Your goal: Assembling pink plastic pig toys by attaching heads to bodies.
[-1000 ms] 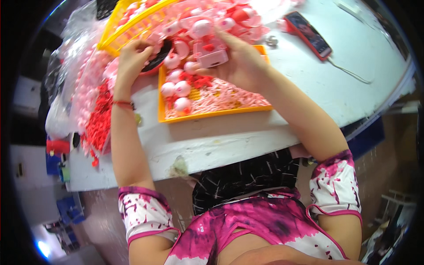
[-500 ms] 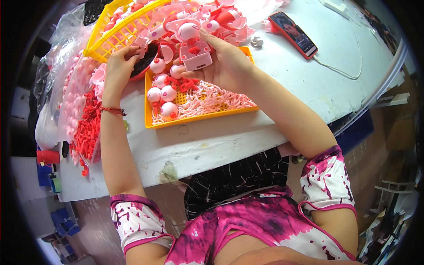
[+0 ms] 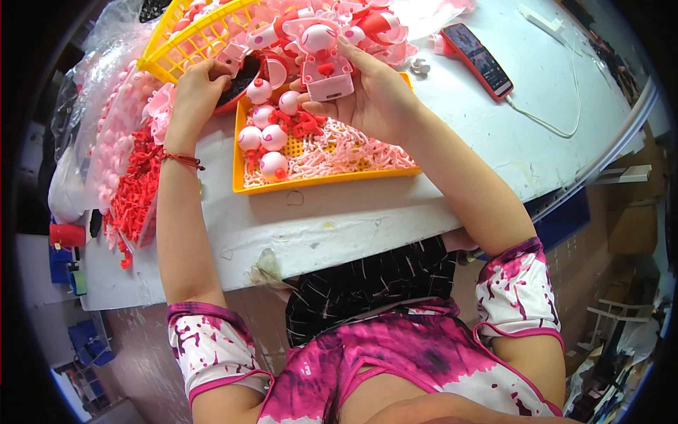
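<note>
- One pink toy body topped by a white-and-pink round head (image 3: pixel 330 81) sits at upper centre, in the right hand (image 3: pixel 376 93).
- Right hand: half closed around that toy, thumb against its side near the head, fingers curled beneath and behind it.
- Left hand (image 3: pixel 199 95), upper left: thumb and bent fingertips drawn close together by one red-rimmed bowl (image 3: pixel 227 108) of dark contents; whether they pinch anything cannot be told.
- Six loose round heads (image 3: pixel 274 164), white and pink, cluster along the left side of one shallow yellow tray (image 3: pixel 325 180) at centre.
- Pink stick-like parts (image 3: pixel 346 150), too many to count, fill the tray's right side; a few red pieces (image 3: pixel 306 124) lie between.
- One yellow basket (image 3: pixel 194 42), upper left, tilts beside a heap of pink parts (image 3: pixel 385 32) that defies counting.
- One mound of small red parts (image 3: pixel 134 185) spreads at left, next to clear plastic bagging (image 3: pixel 92 92).
- One phone in a red case (image 3: pixel 479 63) lies upper right, joined to one white cable (image 3: pixel 551 127).
</note>
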`<state>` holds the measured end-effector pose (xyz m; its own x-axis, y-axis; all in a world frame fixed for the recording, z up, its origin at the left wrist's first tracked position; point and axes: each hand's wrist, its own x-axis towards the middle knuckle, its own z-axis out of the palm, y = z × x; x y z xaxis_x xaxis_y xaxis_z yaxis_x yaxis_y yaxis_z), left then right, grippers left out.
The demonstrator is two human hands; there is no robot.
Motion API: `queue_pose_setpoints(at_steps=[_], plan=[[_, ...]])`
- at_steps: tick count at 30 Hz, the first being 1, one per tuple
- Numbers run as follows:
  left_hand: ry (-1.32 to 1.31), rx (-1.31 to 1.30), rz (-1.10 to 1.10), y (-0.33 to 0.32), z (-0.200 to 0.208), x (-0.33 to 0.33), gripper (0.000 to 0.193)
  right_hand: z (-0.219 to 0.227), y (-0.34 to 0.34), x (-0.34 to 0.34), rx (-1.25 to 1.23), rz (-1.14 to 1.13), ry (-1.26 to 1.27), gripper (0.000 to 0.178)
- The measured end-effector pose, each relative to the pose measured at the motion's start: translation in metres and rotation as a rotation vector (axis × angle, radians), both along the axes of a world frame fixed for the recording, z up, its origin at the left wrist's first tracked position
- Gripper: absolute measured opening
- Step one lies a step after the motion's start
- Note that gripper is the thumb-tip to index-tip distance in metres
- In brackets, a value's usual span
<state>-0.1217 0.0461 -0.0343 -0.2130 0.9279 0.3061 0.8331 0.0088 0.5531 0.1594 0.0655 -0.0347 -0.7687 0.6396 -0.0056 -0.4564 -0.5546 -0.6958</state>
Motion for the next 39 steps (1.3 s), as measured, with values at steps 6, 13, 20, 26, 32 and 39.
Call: queue_pose_setpoints(at_steps=[6, 13, 20, 26, 32, 39], plan=[[0.025, 0.042, 0.004, -0.001, 0.0, 0.003, 0.019, 0.001, -0.001, 0.0, 0.004, -0.012, -0.007, 0.046], [-0.039, 0.016, 0.025, -0.001, 0.002, 0.003, 0.016, -0.001, 0.0, 0.0, 0.001, -0.004, -0.002, 0.047], [0.137, 0.084, 0.055, -0.001, 0.0, 0.002, 0.017, -0.002, 0.003, 0.0, -0.007, 0.02, 0.034, 0.043], [0.191, 0.043, 0.09, 0.001, 0.0, 0.003, 0.017, -0.003, 0.003, 0.0, -0.012, 0.01, 0.033, 0.044], [-0.095, 0.029, 0.001, 0.001, 0.0, -0.003, 0.013, 0.0, 0.0, 0.0, -0.006, -0.001, 0.001, 0.046], [-0.146, -0.005, -0.036, 0.003, 0.002, -0.011, 0.015, -0.003, 0.002, -0.001, 0.002, 0.003, 0.025, 0.045]])
